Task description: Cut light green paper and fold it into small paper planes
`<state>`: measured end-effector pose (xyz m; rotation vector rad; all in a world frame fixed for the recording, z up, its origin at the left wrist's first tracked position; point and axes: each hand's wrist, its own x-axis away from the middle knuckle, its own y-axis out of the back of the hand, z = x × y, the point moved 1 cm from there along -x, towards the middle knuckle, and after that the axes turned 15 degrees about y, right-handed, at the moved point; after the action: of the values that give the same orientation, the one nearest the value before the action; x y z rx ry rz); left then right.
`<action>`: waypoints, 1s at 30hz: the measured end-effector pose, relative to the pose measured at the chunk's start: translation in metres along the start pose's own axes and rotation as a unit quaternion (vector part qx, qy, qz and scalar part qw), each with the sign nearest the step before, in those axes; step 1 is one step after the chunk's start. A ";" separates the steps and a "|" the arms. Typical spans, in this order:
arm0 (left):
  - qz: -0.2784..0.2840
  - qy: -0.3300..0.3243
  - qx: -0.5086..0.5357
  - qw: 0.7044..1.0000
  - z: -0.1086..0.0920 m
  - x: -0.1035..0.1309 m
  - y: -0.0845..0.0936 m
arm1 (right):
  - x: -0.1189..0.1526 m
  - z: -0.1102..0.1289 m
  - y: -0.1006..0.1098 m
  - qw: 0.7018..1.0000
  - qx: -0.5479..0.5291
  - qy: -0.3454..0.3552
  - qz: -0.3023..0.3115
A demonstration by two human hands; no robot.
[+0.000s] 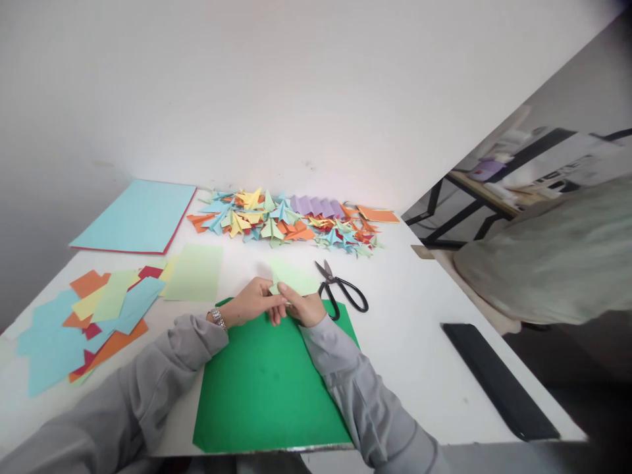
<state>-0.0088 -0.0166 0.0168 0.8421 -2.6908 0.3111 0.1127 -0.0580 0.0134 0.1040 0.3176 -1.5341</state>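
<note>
A pale green paper (296,276) is held between my two hands, above the far edge of a green board (276,388). My left hand (254,301), with a watch at the wrist, pinches the paper's near left side. On its near right side, the fingers of my right hand (303,306) are closed on the same paper. Black-handled scissors (340,284) lie just right of my right hand, blades pointing away. Part of the paper is hidden by my fingers.
Loose coloured paper pieces (113,309) and a light green sheet (195,273) lie left. Behind are a large blue sheet (138,214), many folded paper planes (271,220) and orange paper (379,215). A black flat object (498,378) lies right; a person's sleeve (548,257) is beyond.
</note>
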 end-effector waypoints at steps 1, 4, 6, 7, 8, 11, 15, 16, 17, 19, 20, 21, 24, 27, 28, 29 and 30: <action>-0.003 0.002 0.004 1.000 0.000 0.000 0.000 | 0.000 0.001 -0.001 1.000 0.002 0.007 0.003; -0.014 0.004 0.017 1.000 -0.001 0.000 -0.001 | -0.001 0.002 -0.001 1.000 0.017 0.024 0.010; -0.018 0.005 0.023 1.000 -0.002 0.000 -0.001 | -0.001 0.002 0.001 0.999 0.027 0.032 0.011; -0.021 0.005 0.024 0.999 -0.002 0.000 -0.002 | -0.002 0.002 0.001 0.999 0.032 0.034 0.013; -0.025 0.006 0.025 0.999 -0.003 0.001 -0.002 | -0.002 0.002 0.002 0.999 0.037 0.036 0.014; -0.033 0.014 0.022 0.999 -0.004 0.000 -0.002 | -0.001 0.002 0.003 0.998 0.037 0.041 0.021; -0.027 0.026 0.021 0.999 -0.003 0.000 -0.001 | 0.000 -0.002 0.002 0.998 -0.033 0.042 0.033; -0.024 0.025 0.025 0.999 -0.003 0.000 -0.001 | 0.000 -0.003 0.002 0.997 -0.053 0.037 0.035; -0.018 0.022 0.031 0.999 -0.003 0.000 -0.001 | 0.000 -0.005 0.002 0.996 -0.069 0.029 0.037; -0.003 0.017 0.045 0.999 -0.002 0.000 -0.001 | 0.000 -0.006 0.002 0.995 -0.085 0.002 0.043; 0.004 0.017 0.052 0.999 -0.002 0.000 -0.002 | 0.001 -0.006 0.002 0.995 -0.087 -0.013 0.046; 0.009 0.016 0.058 0.998 -0.002 0.000 -0.002 | 0.001 -0.006 0.001 0.995 -0.087 -0.027 0.047; 0.018 0.017 0.082 0.996 -0.004 0.000 -0.003 | 0.000 -0.002 0.000 0.993 -0.097 -0.053 0.031; 0.031 0.021 0.120 0.992 -0.007 0.002 -0.005 | -0.001 0.000 -0.002 0.990 -0.122 -0.067 -0.002; 0.037 0.022 0.133 0.990 -0.007 0.002 -0.005 | -0.001 0.001 -0.002 0.989 -0.131 -0.069 -0.010; 0.043 0.024 0.144 0.988 -0.008 0.003 -0.005 | -0.002 0.000 -0.002 0.987 -0.141 -0.070 -0.016; 0.047 0.026 0.152 0.987 -0.009 0.003 -0.005 | -0.002 0.000 -0.001 0.986 -0.151 -0.071 -0.021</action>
<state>-0.0063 -0.0201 0.0266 0.7738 -2.6772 0.7709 0.1119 -0.0564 0.0138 -0.2502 0.4372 -1.5087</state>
